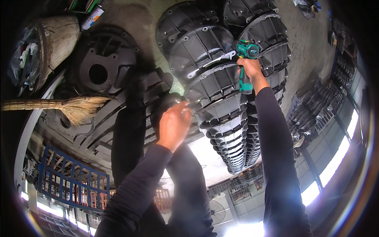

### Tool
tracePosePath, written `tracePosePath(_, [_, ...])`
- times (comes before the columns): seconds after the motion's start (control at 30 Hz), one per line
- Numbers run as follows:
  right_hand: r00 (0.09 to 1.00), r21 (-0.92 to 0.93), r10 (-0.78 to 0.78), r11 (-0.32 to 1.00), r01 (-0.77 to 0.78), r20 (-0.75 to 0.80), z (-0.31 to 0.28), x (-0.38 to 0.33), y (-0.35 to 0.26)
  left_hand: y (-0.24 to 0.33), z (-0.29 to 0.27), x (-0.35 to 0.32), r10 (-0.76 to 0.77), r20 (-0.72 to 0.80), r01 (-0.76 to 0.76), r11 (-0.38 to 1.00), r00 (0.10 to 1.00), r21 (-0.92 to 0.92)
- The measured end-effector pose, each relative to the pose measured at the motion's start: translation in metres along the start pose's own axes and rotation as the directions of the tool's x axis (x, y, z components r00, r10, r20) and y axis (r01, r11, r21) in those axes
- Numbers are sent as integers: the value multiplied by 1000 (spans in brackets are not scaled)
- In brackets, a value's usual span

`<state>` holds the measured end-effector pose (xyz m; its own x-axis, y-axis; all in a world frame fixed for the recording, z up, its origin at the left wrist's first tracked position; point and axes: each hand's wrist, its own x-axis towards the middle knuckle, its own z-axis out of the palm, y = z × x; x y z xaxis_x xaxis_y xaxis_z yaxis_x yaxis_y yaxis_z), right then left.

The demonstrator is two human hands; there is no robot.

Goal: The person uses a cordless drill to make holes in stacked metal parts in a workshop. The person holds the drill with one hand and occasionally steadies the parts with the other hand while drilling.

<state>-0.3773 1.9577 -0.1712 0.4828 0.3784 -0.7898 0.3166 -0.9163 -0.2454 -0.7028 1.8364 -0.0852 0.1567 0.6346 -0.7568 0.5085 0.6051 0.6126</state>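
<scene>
My right hand (251, 71) is wrapped round the handle of a green and black cordless drill (248, 50), held over the stacked castings. Below the drill run two long rows of dark, ribbed, bell-shaped metal housings (221, 81), nested one against another. A light metal bracket (211, 63) shows at the flange of one housing, left of the drill. Beside the left row is my left hand (174, 125), slightly blurred, with its fingers drawn together. Whatever it pinches, if anything, is too small to make out.
A straw broom (79, 106) lies at the left, near a dark casting with a round hole (100, 65). Behind them stand a worn barrel (61, 39) with plastic inside and a spray can (92, 17). A blue metal rack (73, 177) is at the lower left. More stacked parts (314, 108) line the right.
</scene>
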Motion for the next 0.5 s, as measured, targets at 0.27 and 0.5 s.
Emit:
tracePosePath(0.27, [1000, -34, -13, 999, 13, -5, -2, -5, 8, 0, -6, 3, -24, 5, 24, 1000, 1000, -15])
tracePosePath(0.5, [999, -49, -24, 998, 26, 35, -15, -40, -11, 1, -18, 4, -63, -22, 62, 996, 998, -60])
